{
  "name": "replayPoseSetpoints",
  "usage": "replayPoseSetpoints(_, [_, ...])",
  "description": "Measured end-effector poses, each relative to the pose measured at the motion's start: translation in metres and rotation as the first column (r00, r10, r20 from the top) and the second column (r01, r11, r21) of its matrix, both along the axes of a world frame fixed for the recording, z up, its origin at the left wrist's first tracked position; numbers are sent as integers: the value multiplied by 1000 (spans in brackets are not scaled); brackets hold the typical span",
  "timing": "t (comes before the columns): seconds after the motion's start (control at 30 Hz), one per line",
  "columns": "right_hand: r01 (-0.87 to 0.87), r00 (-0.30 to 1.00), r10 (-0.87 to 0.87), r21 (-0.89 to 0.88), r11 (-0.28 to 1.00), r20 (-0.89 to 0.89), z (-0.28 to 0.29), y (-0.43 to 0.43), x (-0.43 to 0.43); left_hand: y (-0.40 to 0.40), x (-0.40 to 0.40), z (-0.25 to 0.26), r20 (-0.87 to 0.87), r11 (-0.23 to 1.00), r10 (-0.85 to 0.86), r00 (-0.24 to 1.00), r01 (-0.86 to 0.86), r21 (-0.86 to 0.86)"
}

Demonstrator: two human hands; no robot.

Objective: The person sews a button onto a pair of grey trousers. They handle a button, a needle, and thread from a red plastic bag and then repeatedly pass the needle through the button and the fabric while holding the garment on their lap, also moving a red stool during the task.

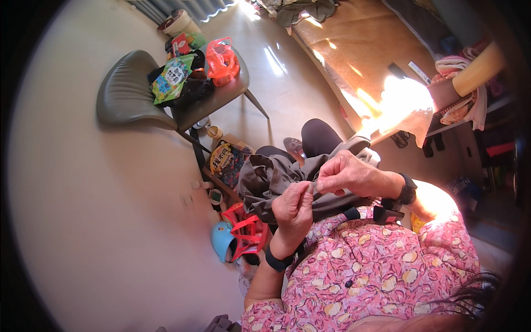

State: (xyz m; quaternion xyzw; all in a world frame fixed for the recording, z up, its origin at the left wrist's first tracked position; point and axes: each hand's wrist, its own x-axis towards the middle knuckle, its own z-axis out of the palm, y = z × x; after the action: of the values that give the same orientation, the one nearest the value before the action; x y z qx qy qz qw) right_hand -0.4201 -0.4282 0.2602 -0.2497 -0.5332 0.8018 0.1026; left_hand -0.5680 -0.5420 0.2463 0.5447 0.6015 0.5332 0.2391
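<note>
A grey-brown cloth garment (265,174) lies bunched across my lap. Above it, my left hand (293,205) pinches a small grey bit of the cloth between thumb and fingers. My right hand (346,175) meets it from the right, its thumb and forefinger closed on the same spot. The fingertips nearly touch, and whatever else may be between them is too small to tell. A dark band circles my left wrist, and a black watch (407,189) is on my right. Part of the garment runs up toward a sunlit, overexposed patch.
A grey chair (132,91) holds a red plastic bag (222,62) and a green printed packet (173,79). Below stand a printed box (228,164), a light blue cap-like item (222,240) and a red-strapped bag (251,232). A brown-covered bed (356,41) extends at upper right.
</note>
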Motion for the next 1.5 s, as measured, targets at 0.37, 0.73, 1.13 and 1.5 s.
replayPoseSetpoints(0.37, [229,972,-142,631,741,-187,-10,-8,-5,0,4,0,-307,979,-101,946,149,138])
replayPoseSetpoints(0.73, [326,941,160,923,-207,-297,-1,6,0,-7,3,26,-33,992,-121,992,122,39])
replayPoseSetpoints(1.13, [355,933,101,927,-124,-344,-2,1,0,-13,3,29,-39,998,-46,998,44,-38])
replayPoseSetpoints(1.5, [386,922,55,918,-87,-383,-6,-3,-4,-14,3,28,-76,999,-37,996,37,-3])
